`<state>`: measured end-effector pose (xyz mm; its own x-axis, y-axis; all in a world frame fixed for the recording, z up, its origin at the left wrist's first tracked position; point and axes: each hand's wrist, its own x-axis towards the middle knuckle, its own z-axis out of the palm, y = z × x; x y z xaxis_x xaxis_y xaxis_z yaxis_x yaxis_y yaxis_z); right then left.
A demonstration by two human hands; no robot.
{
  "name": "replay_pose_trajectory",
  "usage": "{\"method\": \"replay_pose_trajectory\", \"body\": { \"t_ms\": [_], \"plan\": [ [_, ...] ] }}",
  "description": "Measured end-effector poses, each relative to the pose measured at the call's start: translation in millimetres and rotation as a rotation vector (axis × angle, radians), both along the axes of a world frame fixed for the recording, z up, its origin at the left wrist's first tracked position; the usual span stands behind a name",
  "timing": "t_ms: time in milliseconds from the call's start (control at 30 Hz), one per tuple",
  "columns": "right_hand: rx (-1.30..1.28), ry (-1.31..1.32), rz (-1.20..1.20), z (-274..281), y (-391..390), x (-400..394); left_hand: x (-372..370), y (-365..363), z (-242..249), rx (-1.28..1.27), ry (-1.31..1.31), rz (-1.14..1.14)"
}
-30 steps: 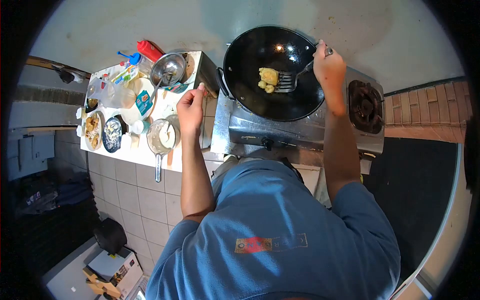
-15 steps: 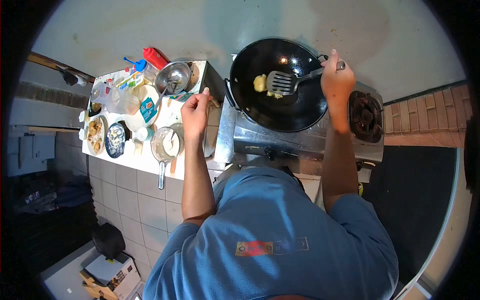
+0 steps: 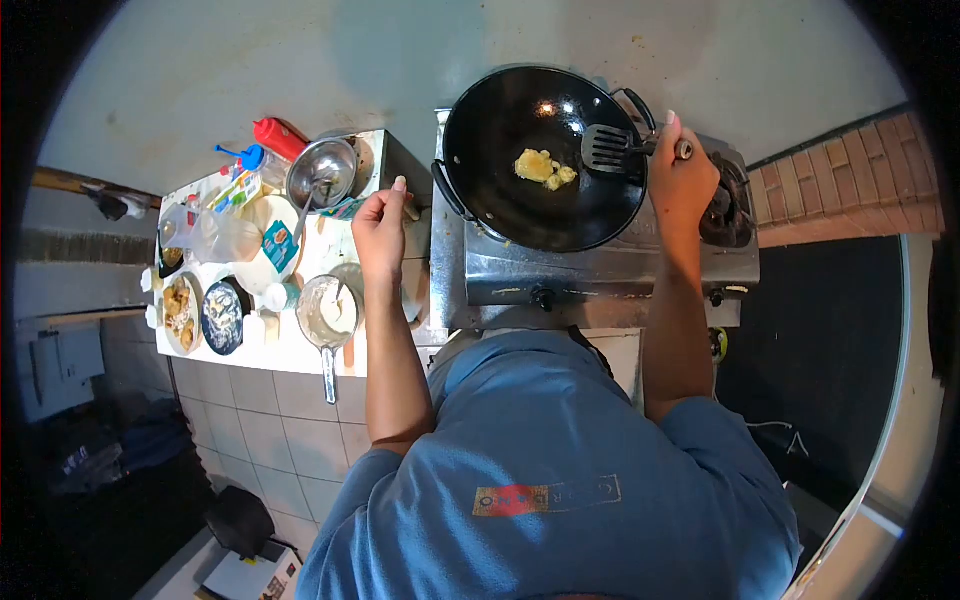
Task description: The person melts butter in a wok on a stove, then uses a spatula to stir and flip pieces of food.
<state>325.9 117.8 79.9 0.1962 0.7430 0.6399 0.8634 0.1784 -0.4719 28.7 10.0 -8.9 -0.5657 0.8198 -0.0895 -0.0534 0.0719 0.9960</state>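
My right hand point(image 3: 684, 185) grips the handle of a slotted spatula point(image 3: 606, 150), whose dark blade is over the right side of a black wok point(image 3: 510, 215). Yellow, egg-like food point(image 3: 543, 168) in small lumps sits near the middle of the wok, apart from the blade. My left hand point(image 3: 380, 232) is raised between the wok and the side table, fingers curled in and thumb up, with nothing visible in it. Nearest to it on the table are a saucepan point(image 3: 318, 318) of pale batter with a spoon in it and a steel bowl point(image 3: 322, 172).
The wok stands on a steel gas stove point(image 3: 590, 278), with a second burner point(image 3: 728, 205) to its right. On the white table point(image 3: 240, 357) are a red squeeze bottle point(image 3: 279, 139), a plastic jug point(image 3: 225, 235), a dark bowl point(image 3: 222, 318) and a plate of food point(image 3: 181, 312).
The spatula has moved right and away from the yellow food, which now lies flatter and more spread out. My left hand stays curled. The camera view has shifted slightly.
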Motion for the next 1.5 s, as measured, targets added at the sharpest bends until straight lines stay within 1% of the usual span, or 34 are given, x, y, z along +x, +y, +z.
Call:
{"method": "replay_pose_trajectory", "body": {
  "t_ms": [67, 167, 267, 433, 500, 533, 633, 667, 700, 767, 800, 867, 900, 967, 1000, 1033, 1100, 1167, 1233, 1267, 1333, 1367, 1433, 1500],
  "plan": [
    [0.08, 0.088, 0.064, -9.2, -3.7, -1.2, -0.5, 1.5, -3.4, 0.015, -0.016, -0.044],
    [0.092, 0.055, 0.049, -24.8, -5.4, -5.2, 3.4, 3.9, 4.3, -0.025, 0.023, -0.06],
    [0.101, 0.071, 0.034, -22.6, -21.5, -13.1, 0.8, 7.8, -5.2, 0.03, -0.03, -0.072],
    [0.108, 0.073, 0.037, -14.3, -47.8, -28.6, -5.0, 8.5, -12.8, -0.044, -0.051, -0.144],
    [0.167, 0.049, 0.152, -16.7, -54.6, -37.7, -4.8, 8.8, -15.0, -0.061, -0.039, -0.166],
    [0.083, 0.046, 0.131, -20.0, -58.3, -41.2, -5.0, 9.6, -14.9, -0.068, -0.048, -0.177],
    [0.08, 0.052, 0.141, -24.3, -57.8, -52.9, -6.7, 13.3, -19.0, -0.075, -0.067, -0.188],
    [0.028, 0.079, 0.132, -27.5, -56.7, -54.3, -7.7, 12.6, -20.4, -0.079, -0.069, -0.184],
    [0.029, 0.076, 0.134, -30.9, -53.1, -56.2, -8.1, 12.5, -20.8, -0.077, -0.072, -0.182],
    [0.14, 0.135, 0.236, -35.1, -42.3, -59.1, -8.0, 14.2, -19.7, -0.099, -0.069, -0.15],
    [0.144, 0.132, 0.245, -35.2, -37.2, -59.0, -8.1, 16.7, -19.3, -0.093, -0.072, -0.141],
    [0.105, 0.123, 0.221, -35.8, -31.6, -57.7, -8.2, 16.4, -19.5, -0.106, -0.087, -0.131],
    [0.106, 0.125, 0.237, -32.2, -29.1, -56.4, -7.1, 17.6, -18.2, -0.104, -0.086, -0.115],
    [0.057, 0.155, 0.183, -19.8, -28.3, -52.9, -6.3, 16.3, -14.4, -0.068, -0.104, -0.091],
    [0.007, 0.166, 0.188, -14.6, -26.1, -48.6, -6.9, 14.7, -13.9, -0.067, -0.096, -0.069],
    [0.012, 0.177, 0.21, -15.1, -20.0, -41.8, -8.0, 14.8, -14.2, -0.045, -0.09, -0.047],
    [0.019, 0.094, 0.173, -19.0, -7.0, -28.3, -6.8, 14.4, -8.7, -0.018, -0.066, -0.008],
    [0.045, 0.119, 0.186, -19.1, 10.1, -22.8, -2.4, 10.5, -0.5, 0.02, -0.057, 0.022],
    [0.101, 0.036, 0.2, -16.3, 25.1, -15.8, 4.6, 6.8, 8.6, -0.006, 0.007, 0.064],
    [0.096, 0.048, 0.203, -15.6, 30.0, -14.4, 4.4, 4.9, 6.8, -0.029, 0.005, 0.068],
    [0.037, -0.029, 0.15, -13.8, 40.0, -15.1, 15.6, 3.3, 11.4, -0.029, 0.03, 0.114],
    [0.034, -0.023, 0.162, -14.4, 45.6, -14.0, 18.3, 1.8, 8.0, -0.033, 0.035, 0.126],
    [0.04, 0.116, 0.322, -17.5, 51.1, -12.3, 24.1, -7.0, 1.3, -0.059, -0.008, 0.15],
    [0.07, 0.133, 0.347, -13.6, 52.5, -9.7, 32.4, -14.8, -2.3, -0.084, 0.015, 0.193]
  ]
}}
